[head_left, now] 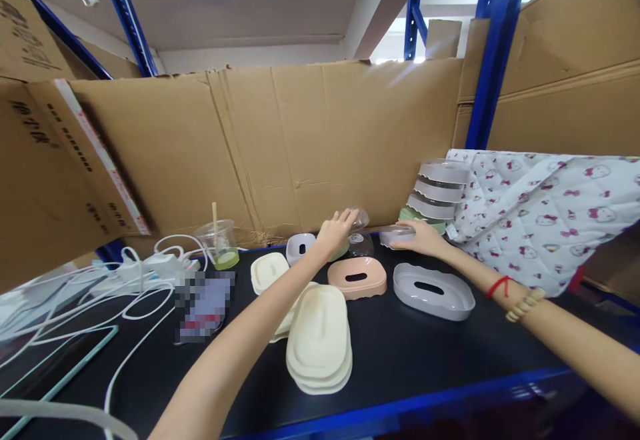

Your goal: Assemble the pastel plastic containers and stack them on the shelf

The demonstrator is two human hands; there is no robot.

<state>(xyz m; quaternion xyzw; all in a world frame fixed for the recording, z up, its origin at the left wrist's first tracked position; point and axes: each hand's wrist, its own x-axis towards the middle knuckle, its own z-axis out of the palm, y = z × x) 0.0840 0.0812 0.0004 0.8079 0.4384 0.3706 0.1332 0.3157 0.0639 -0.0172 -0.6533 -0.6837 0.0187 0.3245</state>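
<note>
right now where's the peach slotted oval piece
In the head view, the peach slotted oval piece sits just right of centre on the black tabletop, behind the stacked cream lids and left of the grey slotted oval tray.

Storeroom-type workspace: blue metal rack post (493,53) at 2 o'clock, cardboard panel (310,140) at 12, printed carton (55,180) at 9.

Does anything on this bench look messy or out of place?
Nothing looks visibly spilled or broken. The clear cup with green contents seems oddly placed, though: it stands close beside a tangle of white plugs and cables. The grey stack at back right also appears to lean.
</note>
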